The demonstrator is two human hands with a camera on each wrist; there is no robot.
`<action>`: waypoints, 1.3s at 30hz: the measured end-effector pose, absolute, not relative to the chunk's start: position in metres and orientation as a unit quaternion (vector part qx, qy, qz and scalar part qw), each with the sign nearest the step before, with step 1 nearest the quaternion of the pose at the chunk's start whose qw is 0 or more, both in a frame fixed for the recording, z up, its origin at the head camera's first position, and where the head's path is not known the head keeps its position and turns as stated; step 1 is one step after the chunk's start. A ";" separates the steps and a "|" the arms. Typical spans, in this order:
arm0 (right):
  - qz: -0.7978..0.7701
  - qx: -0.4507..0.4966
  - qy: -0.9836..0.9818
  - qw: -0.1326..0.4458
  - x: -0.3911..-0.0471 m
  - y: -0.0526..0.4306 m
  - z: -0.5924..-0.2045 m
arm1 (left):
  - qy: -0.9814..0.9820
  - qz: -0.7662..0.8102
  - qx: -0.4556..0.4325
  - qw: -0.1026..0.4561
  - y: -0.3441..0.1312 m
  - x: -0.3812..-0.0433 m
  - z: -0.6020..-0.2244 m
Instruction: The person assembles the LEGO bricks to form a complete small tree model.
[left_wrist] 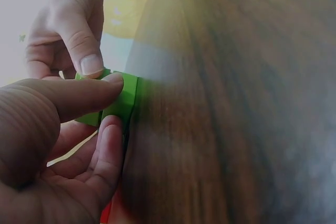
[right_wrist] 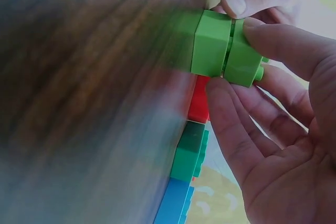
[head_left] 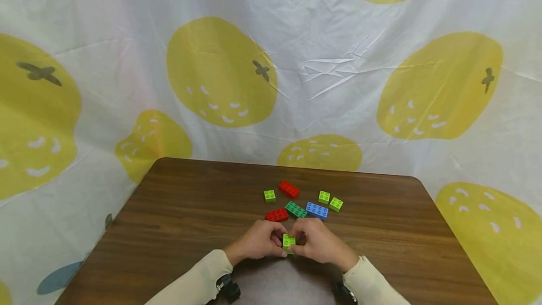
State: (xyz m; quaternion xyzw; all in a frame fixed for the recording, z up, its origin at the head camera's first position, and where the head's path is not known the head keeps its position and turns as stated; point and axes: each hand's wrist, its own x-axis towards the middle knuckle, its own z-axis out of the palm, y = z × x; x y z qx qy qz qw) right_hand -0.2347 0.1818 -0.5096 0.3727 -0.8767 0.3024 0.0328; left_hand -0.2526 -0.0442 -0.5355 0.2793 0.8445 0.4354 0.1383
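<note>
Two square light-green toy bricks are stacked near the front of the table, a thin gap showing between them in the right wrist view. My left hand [head_left: 263, 240] pinches the lower brick [left_wrist: 127, 97] between thumb and finger. From the other side, my right hand [head_left: 318, 243] grips the upper brick [right_wrist: 244, 59], its thumb [right_wrist: 262, 30] on that brick's side. The lower brick rests at the tabletop. In the head view, fingers partly cover the stack. Both hands' thumbs come close together at the bricks.
Just beyond the hands lie a red brick [head_left: 277, 214], a green brick [head_left: 296, 209] and a blue brick [head_left: 317, 211]. Farther back are another red brick [head_left: 289, 189] and small light-green bricks [head_left: 269, 196]. The wooden table [head_left: 190, 201] meets a lemon-patterned curtain [head_left: 322, 60].
</note>
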 end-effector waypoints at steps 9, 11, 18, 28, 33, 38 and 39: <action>0.280 0.356 -0.891 0.022 -0.236 0.179 -0.509 | 0.836 0.450 0.276 0.149 -0.047 -0.251 -0.533; 0.278 0.349 -0.895 0.014 -0.237 0.179 -0.509 | 0.834 0.454 0.276 0.147 -0.048 -0.251 -0.533; 0.282 0.328 -0.901 -0.020 -0.237 0.177 -0.508 | 0.834 0.459 0.265 0.154 -0.050 -0.249 -0.533; 0.288 0.328 -0.899 -0.042 -0.241 0.177 -0.506 | 0.832 0.464 0.270 0.140 -0.052 -0.248 -0.532; 0.290 0.340 -0.893 -0.053 -0.244 0.180 -0.507 | 0.830 0.464 0.272 0.148 -0.053 -0.249 -0.533; 0.294 0.355 -0.886 -0.049 -0.246 0.187 -0.508 | 0.829 0.460 0.278 0.155 -0.052 -0.251 -0.533; 0.295 0.355 -0.886 -0.047 -0.246 0.189 -0.508 | 0.828 0.460 0.281 0.157 -0.052 -0.251 -0.533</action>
